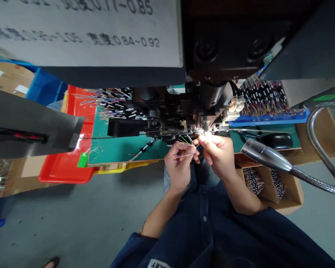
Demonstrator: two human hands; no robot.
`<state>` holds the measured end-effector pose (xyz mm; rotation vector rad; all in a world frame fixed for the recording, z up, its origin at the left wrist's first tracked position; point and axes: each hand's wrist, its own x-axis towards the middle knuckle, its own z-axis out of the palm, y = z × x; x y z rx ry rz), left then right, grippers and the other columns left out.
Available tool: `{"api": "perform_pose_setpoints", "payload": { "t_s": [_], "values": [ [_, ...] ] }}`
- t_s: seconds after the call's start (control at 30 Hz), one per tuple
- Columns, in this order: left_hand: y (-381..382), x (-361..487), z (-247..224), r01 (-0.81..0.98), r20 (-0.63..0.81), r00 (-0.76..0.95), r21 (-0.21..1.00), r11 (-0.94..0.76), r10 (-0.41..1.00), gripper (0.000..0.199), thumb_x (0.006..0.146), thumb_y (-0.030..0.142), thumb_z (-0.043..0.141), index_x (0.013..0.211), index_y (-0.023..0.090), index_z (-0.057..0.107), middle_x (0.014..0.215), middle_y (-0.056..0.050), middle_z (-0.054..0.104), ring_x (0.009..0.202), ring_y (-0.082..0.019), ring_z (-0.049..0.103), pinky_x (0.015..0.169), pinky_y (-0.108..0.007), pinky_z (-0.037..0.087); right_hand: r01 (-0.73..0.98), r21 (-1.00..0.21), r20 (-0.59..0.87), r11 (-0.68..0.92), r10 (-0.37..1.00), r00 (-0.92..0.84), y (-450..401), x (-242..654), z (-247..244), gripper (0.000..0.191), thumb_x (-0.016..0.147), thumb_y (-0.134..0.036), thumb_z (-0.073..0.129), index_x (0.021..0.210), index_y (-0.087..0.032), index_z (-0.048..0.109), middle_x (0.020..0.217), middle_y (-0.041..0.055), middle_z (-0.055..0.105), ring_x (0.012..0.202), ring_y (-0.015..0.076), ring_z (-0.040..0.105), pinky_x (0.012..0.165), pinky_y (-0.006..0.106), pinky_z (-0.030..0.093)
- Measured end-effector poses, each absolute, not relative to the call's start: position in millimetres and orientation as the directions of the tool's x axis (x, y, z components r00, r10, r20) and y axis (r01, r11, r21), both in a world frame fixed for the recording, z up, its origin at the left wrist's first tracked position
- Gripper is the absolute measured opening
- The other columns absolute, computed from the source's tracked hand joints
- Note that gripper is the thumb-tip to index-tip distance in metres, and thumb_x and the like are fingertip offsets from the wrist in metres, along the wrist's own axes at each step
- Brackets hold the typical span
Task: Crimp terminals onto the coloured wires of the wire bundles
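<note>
Close in front of the machine's lit work point (205, 131), my two hands are nearly touching. My left hand (181, 160) is closed in a pinch on a bunch of thin coloured wires (186, 140), whose green, white, orange and purple ends fan out above the fingers. Just to its right, my right hand (218, 152) is pinched at the bright spot; the wire tip between its fingers is lost in the glare. A metal terminal strip (173, 131) runs sideways through the machine (167, 104) just beyond both hands.
A gooseneck lamp (264, 154) reaches in from the right. On the green mat (159, 149) lies one short cable (145, 148). Wire bundles fill a blue tray (270, 118) at right and a red tray (80, 130) at left. A divided cardboard box (289, 203) stands below right.
</note>
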<state>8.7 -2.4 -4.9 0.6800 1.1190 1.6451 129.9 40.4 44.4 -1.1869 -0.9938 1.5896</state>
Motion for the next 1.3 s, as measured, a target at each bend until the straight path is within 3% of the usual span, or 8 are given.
{"api": "perform_pose_setpoints", "payload": {
  "t_s": [0.23,0.33,0.43,0.57,0.77,1.1,1.3],
  "values": [
    [-4.1,6.4,-7.2,-0.418,-0.067,-0.335,0.904,-0.085,0.94,0.029,0.102,0.04,0.096,0.094,0.022,0.074,0.076,0.003,0.075,0.06,-0.011,0.071,0.057,-0.021,0.062,-0.154,-0.961,-0.207,-0.229,0.967,-0.145,40.9,132.3,43.5,0.032,0.102,-0.051,0.086,0.09,-0.022,0.093,0.046,-0.0056,0.057,0.04,0.0124,0.046,0.047,0.03,0.052],
    [-5.1,5.6,-12.4,-0.442,-0.042,-0.297,0.891,-0.099,0.954,0.029,0.098,0.037,0.099,0.095,0.022,0.074,0.074,0.005,0.072,0.059,-0.012,0.072,0.056,-0.023,0.063,-0.131,-0.972,-0.17,-0.197,0.967,-0.192,39.8,134.6,46.8,0.031,0.1,-0.054,0.091,0.103,-0.023,0.094,0.053,-0.0028,0.064,0.044,0.0161,0.055,0.046,0.033,0.054],
    [-6.3,5.3,-16.8,-0.431,-0.037,-0.255,0.899,-0.079,0.966,0.03,0.098,0.039,0.098,0.095,0.023,0.073,0.074,0.004,0.072,0.057,-0.014,0.072,0.054,-0.025,0.063,-0.108,-0.972,-0.183,-0.209,0.96,-0.211,38.3,136.6,52.8,0.03,0.101,-0.053,0.092,0.102,-0.023,0.093,0.062,0.0016,0.071,0.048,0.018,0.059,0.047,0.035,0.056],
    [-7.2,5.9,-16.2,-0.387,-0.094,-0.292,0.921,-0.028,0.952,0.035,0.102,0.042,0.094,0.09,0.022,0.069,0.073,0.003,0.071,0.055,-0.011,0.066,0.054,-0.023,0.061,-0.119,-0.966,-0.208,-0.231,0.961,-0.18,38.0,135.5,51.9,0.03,0.104,-0.052,0.087,0.095,-0.024,0.093,0.055,-0.0006,0.063,0.046,0.0183,0.054,0.05,0.039,0.062],
    [-6.0,8.5,-10.2,-0.414,-0.079,-0.316,0.908,-0.062,0.946,0.036,0.102,0.046,0.095,0.091,0.022,0.07,0.078,0.002,0.075,0.059,-0.011,0.069,0.054,-0.021,0.06,-0.24,-0.931,-0.23,-0.273,0.954,-0.191,40.1,130.3,40.8,0.036,0.1,-0.058,0.088,0.087,-0.025,0.092,0.044,-0.0061,0.053,0.04,0.015,0.048,0.046,0.034,0.057],
    [-3.1,9.0,-6.0,-0.425,-0.077,-0.336,0.902,-0.078,0.939,0.035,0.101,0.044,0.096,0.093,0.022,0.071,0.075,0.003,0.075,0.059,-0.011,0.071,0.053,-0.019,0.059,-0.259,-0.918,-0.265,-0.302,0.949,-0.169,39.4,128.4,47.7,0.032,0.102,-0.051,0.087,0.087,-0.023,0.093,0.044,-0.0073,0.052,0.039,0.0119,0.045,0.047,0.03,0.054],
    [-3.5,7.3,-7.4,-0.414,-0.076,-0.319,0.908,-0.066,0.945,0.036,0.102,0.044,0.095,0.092,0.022,0.069,0.077,0.002,0.075,0.058,-0.011,0.07,0.053,-0.02,0.058,-0.15,-0.958,-0.22,-0.246,0.96,-0.17,40.5,132.9,45.5,0.034,0.104,-0.053,0.085,0.096,-0.022,0.094,0.047,-0.0048,0.057,0.041,0.0153,0.052,0.049,0.033,0.057]
  ]
}}
